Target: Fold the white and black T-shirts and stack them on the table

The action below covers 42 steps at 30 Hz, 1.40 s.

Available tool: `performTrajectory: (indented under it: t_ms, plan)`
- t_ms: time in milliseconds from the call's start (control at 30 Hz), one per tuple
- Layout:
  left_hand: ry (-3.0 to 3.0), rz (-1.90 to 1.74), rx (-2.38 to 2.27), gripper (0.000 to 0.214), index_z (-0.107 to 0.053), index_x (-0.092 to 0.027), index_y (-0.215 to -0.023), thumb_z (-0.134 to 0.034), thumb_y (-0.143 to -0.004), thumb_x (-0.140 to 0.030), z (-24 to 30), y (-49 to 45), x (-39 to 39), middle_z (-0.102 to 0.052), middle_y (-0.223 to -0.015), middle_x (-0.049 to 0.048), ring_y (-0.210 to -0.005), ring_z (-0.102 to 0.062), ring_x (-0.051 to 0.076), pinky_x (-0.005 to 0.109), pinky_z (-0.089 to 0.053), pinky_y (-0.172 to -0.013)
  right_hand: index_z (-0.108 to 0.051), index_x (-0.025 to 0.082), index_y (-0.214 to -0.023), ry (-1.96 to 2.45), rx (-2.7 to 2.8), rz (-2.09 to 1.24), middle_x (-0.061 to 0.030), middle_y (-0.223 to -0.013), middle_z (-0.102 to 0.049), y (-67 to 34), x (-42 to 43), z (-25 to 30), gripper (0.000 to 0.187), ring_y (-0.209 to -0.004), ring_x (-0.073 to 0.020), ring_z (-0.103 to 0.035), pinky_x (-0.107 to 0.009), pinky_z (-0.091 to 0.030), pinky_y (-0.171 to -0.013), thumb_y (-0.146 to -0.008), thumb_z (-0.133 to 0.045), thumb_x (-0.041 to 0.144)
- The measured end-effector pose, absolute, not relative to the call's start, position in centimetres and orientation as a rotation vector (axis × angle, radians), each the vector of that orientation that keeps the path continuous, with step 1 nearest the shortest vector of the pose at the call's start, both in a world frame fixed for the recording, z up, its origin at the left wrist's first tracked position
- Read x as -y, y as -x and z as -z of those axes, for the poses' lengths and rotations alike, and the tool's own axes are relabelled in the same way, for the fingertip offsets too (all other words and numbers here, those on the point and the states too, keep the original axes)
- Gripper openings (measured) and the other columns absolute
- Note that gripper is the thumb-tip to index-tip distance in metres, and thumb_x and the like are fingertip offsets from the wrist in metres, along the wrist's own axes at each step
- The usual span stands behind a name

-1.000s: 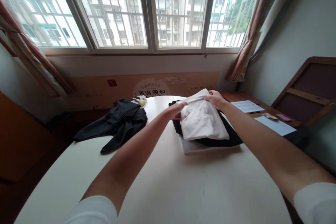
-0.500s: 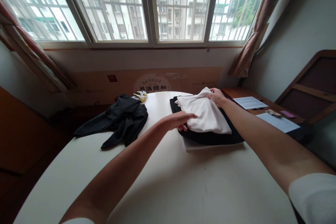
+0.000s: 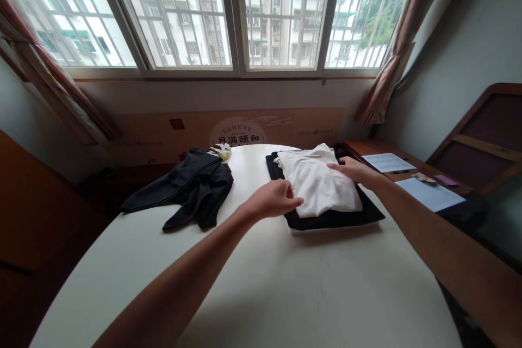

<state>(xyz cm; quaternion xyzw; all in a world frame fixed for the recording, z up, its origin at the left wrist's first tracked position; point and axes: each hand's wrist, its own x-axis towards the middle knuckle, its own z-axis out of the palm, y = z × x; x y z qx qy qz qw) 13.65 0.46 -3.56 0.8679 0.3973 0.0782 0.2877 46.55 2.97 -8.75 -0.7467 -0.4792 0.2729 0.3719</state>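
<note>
A folded white garment (image 3: 322, 179) lies on top of folded black clothing (image 3: 338, 221), with the pale edge of something flat just showing beneath. At the white garment's near left edge is my left hand (image 3: 275, 197), fingers curled and thumb along the cloth; the exact grip is partly hidden. My right hand (image 3: 354, 169) rests on the garment's right side with its fingers stretched out. Left of the stack, a crumpled black garment (image 3: 193, 185) hangs partly over the table edge, with a yellow and white packet (image 3: 223, 151) behind it.
The round white table (image 3: 318, 283) carries both piles. On its right stands a wooden desk (image 3: 362, 148) with paper sheets (image 3: 387, 162), a pen and a pink item (image 3: 448, 180). A printed cardboard panel (image 3: 318, 119) stands under the barred window.
The white garment now lies flatter and its near edge sits lower. My right hand has come nearer and slid onto its top; my left hand has shifted slightly nearer, with its fingers more curled.
</note>
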Motion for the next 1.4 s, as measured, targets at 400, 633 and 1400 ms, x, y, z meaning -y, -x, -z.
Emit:
performTrajectory:
  t_ms: [400, 633, 1400]
  plan:
    - [-2.897, -0.173, -0.968, 0.012, -0.061, -0.017, -0.102, -0.051, -0.096, -0.018, 6.9, -16.1, 3.1, -0.074, -0.104, 0.017, -0.1, -0.071, 0.033, 0.041, -0.052, -0.091, -0.031, 0.022, -0.164, 1.593, 1.198, -0.978, -0.0033, -0.086, -0.071, -45.6, 7.4, 10.1, 0.105, -0.054, -0.0201, -0.062, -0.031, -0.05, -0.045, -0.077, -0.082, 0.051]
    - [-3.003, -0.426, -0.901, 0.036, -0.065, -0.013, -0.116, -0.058, -0.101, -0.044, 8.1, -15.7, 3.9, -0.07, -0.124, 0.0204, -0.12, -0.064, 0.036, 0.047, -0.048, -0.105, -0.051, 0.011, -0.157, 2.226, 1.426, -0.018, -0.027, -0.134, -0.066, -45.0, 5.6, 10.8, 0.076, -0.123, -0.0475, -0.065, -0.055, -0.053, -0.103, -0.085, -0.067, 0.03]
    - [-3.071, -0.452, -0.566, 0.066, -0.044, -0.033, -0.164, -0.046, -0.106, -0.065, 12.5, -15.6, 5.4, -0.043, -0.166, 0.0202, -0.153, -0.043, 0.042, 0.054, -0.034, -0.123, -0.03, 0.01, -0.169, 2.268, 1.536, -0.107, -0.023, -0.175, -0.026, -40.7, -9.3, 12.4, 0.072, -0.163, -0.0373, -0.019, -0.074, -0.006, -0.125, -0.107, -0.03, 0.047]
